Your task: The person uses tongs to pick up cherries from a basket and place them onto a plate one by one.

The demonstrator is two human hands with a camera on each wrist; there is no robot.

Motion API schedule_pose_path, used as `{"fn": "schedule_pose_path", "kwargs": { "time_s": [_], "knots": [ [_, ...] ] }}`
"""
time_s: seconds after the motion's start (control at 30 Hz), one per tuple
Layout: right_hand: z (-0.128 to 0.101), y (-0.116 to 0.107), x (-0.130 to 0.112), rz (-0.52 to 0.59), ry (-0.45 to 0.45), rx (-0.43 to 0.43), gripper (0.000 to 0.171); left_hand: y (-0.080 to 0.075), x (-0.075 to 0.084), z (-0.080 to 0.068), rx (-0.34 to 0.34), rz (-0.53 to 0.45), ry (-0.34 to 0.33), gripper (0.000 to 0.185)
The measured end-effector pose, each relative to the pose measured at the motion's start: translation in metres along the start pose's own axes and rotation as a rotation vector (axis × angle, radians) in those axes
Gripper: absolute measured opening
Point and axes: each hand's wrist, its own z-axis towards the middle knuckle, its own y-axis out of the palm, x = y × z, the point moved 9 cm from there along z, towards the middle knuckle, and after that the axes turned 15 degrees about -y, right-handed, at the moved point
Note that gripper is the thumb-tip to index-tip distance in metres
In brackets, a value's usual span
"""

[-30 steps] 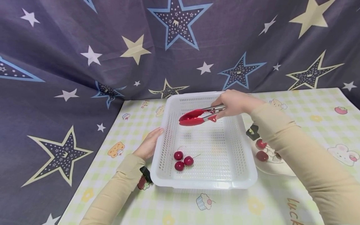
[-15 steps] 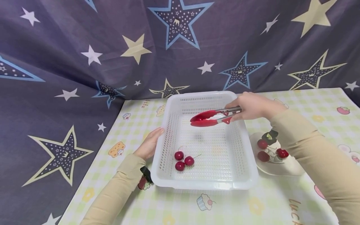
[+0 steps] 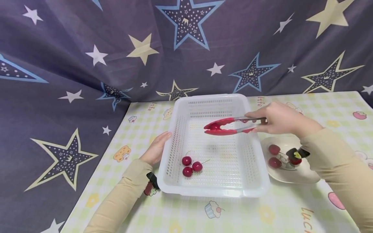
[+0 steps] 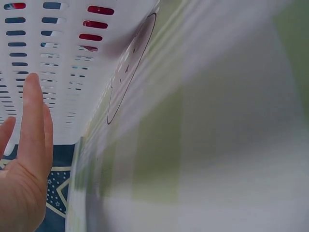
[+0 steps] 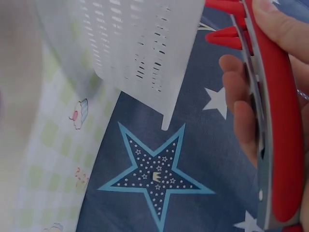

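My right hand (image 3: 279, 121) holds the red-tipped metal tongs (image 3: 230, 125) by their handles, with my fingers curled around them. The red tips are close together over the white plastic basket with holes (image 3: 172, 155), up near its far side. I see nothing between the tips, so I think the tongs are empty right now.

My left hand (image 3: 155, 149) lies flat against the left wall of the basket. Its fingers are straight and hold nothing. They just touch the wall and keep the basket steady.

3 dark red cherries (image 3: 190, 164) with thin stems sit together on the basket floor, near the front left. So I think 3 are moved already. On my right, just beside the basket, is a small white plate (image 3: 294, 176). 3 more red cherries (image 3: 274, 155) lie on it. I think those 3 are what is left to carry over, and the tongs are on the way toward the plate.

Some things are hard to see. A small black thing on my right wrist covers part of the third cherry on the plate, so there might be more fruit behind it. My right wrist camera shows only the tong handles (image 5: 275, 121) in my fingers (image 5: 241, 101) and a corner of the basket, not the tips. My left wrist camera is blurry. It shows my fingers (image 4: 34, 121) by the basket wall and red spots through the holes.
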Motion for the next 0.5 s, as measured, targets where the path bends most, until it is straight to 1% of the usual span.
{"fn": "schedule_pose_path", "kwargs": {
  "time_s": [0.13, 0.23, 0.3, 0.5],
  "knots": [
    [-0.015, -0.004, -0.005, -0.034, -0.002, 0.046, 0.046, 0.001, 0.000, 0.000, -0.003, 0.003, 0.006, 0.060],
    [-0.022, -0.008, -0.008, -0.055, -0.035, 0.084, 0.045, 0.000, 0.000, -0.001, -0.001, 0.008, 0.005, 0.059],
    [-0.026, -0.010, -0.011, -0.047, -0.061, 0.107, 0.044, 0.001, 0.000, -0.001, -0.003, 0.014, 0.006, 0.059],
    [-0.033, -0.012, -0.018, -0.040, -0.079, 0.114, 0.044, 0.002, 0.000, -0.001, -0.009, -0.004, 0.005, 0.061]
  ]
}}
